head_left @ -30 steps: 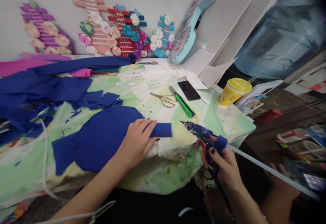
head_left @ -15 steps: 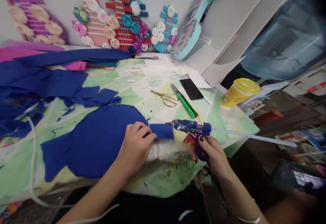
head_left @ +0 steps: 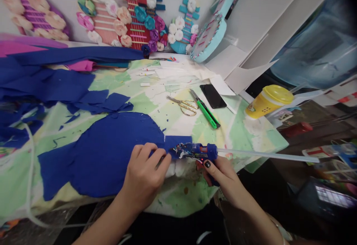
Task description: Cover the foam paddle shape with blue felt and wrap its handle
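A large rounded shape covered in blue crepe paper lies flat on the table, with a narrow blue strip reaching out to its right. My left hand rests where the two meet, its fingers curled onto the blue paper; the fingertips are partly hidden. In my right hand is a blue hot glue gun, its grip wrapped by the fingers. The nozzle, crusted with glue and scraps, points left over the strip, close to my left fingers. Out of its back sticks a long clear glue stick.
Beyond the hands lie gold-handled scissors, a green utility knife and a black phone. A yellow lidded cup stands at the right edge. Blue paper scraps cover the left; decorated paper guitars lean behind.
My right hand has brought the glue gun left and slightly down, its nozzle now over the blue strip. My left hand stays on the blue paper, and the view has shifted slightly.
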A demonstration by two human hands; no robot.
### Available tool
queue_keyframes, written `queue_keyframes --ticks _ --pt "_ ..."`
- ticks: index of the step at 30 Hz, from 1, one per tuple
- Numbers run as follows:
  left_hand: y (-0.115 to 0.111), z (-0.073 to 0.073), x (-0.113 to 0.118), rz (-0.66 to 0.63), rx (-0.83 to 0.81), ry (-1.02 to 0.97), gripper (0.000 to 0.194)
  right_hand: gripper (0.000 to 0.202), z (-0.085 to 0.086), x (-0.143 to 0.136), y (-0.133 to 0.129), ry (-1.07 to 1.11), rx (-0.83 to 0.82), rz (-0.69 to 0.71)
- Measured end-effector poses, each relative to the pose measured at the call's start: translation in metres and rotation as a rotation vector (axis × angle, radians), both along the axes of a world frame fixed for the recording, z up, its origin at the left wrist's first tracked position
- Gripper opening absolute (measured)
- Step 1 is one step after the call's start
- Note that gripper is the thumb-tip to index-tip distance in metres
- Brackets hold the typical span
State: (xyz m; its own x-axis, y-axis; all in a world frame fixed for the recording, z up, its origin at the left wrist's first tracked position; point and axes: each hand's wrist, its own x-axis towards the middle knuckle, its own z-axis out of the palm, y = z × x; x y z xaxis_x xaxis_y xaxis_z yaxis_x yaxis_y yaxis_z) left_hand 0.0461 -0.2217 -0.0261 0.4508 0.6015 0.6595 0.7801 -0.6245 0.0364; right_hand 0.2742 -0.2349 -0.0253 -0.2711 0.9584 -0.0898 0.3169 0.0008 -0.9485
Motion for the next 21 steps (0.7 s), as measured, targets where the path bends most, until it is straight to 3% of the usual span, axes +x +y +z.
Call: queue_keyframes --ticks 21 --pt "-0.0005 -0.0038 -0.0043 -0.019 -0.068 -0.043 0.019 0.04 -0.0105 0.0007 -0.0061 -0.071 0.045 -0.078"
